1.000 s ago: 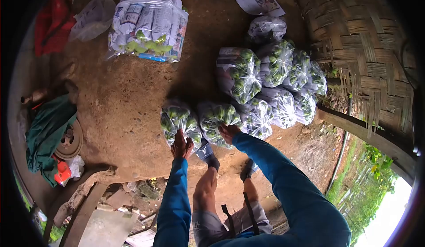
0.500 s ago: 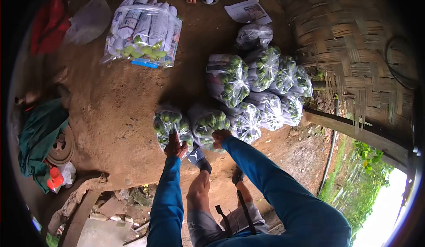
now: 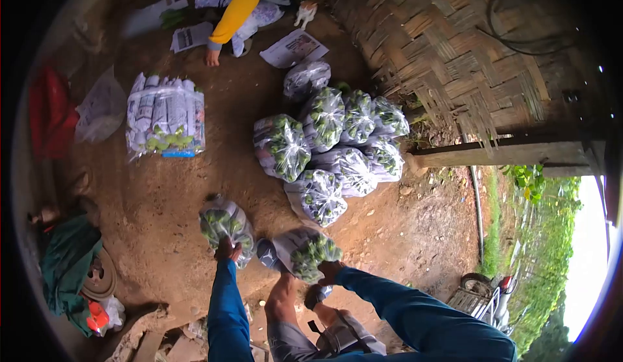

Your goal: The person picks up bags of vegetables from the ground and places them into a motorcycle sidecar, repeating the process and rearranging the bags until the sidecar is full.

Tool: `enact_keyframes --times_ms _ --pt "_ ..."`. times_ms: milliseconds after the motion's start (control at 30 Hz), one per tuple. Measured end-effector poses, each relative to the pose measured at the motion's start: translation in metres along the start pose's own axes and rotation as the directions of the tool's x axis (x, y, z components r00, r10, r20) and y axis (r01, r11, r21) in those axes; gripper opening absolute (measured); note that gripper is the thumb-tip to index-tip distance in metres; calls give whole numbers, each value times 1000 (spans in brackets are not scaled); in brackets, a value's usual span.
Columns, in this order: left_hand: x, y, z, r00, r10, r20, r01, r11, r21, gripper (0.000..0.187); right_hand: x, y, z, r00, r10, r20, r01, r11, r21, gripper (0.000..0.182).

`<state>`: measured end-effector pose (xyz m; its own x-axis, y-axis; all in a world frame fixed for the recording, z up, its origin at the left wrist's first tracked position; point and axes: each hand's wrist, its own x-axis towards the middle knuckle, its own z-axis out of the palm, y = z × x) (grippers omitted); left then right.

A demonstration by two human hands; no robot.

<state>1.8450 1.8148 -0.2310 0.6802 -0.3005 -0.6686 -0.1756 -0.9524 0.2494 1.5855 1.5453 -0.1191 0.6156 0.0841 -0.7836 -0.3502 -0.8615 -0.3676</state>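
My left hand point(image 3: 228, 250) is closed on the gathered side of a clear plastic bag point(image 3: 220, 222) packed with green vegetables. In my right hand point(image 3: 331, 272), another clear bag of green vegetables point(image 3: 305, 248) is gripped by its edge, close before my shins and feet. Both bags lean with their vegetable ends toward me, and the fingertips are partly hidden against the plastic. Just ahead stands a cluster of similar bags, the nearest one point(image 3: 316, 196) beyond my right-hand bag. Newspaper lining shows through several of them.
Farther left lies a large clear pack of newspaper-wrapped bundles point(image 3: 165, 112). A co-worker's yellow sleeve point(image 3: 240, 8) reaches to the dirt floor near newspaper sheets point(image 3: 294, 48) and a cat point(image 3: 305, 15). A woven wall point(image 3: 448, 57) borders the right; green cloth point(image 3: 68, 265) lies left.
Both held bags have come away from the row, the right one now nearer my legs and the left one farther left. The view has shifted, showing more of the co-worker and a parked motorbike.
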Motion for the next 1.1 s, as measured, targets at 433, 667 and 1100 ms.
enact_keyframes --times_ms 433,667,1100 --pt "-160 -42 -10 945 54 323 -152 946 287 63 -285 74 171 827 510 236 -551 818 164 58" --pt "-287 -44 15 626 228 746 -700 586 408 30 -416 100 292 783 585 211 -622 722 304 57" --pt "-332 77 73 699 257 667 -548 791 270 18 -486 91 434 731 624 276 -596 387 704 66"
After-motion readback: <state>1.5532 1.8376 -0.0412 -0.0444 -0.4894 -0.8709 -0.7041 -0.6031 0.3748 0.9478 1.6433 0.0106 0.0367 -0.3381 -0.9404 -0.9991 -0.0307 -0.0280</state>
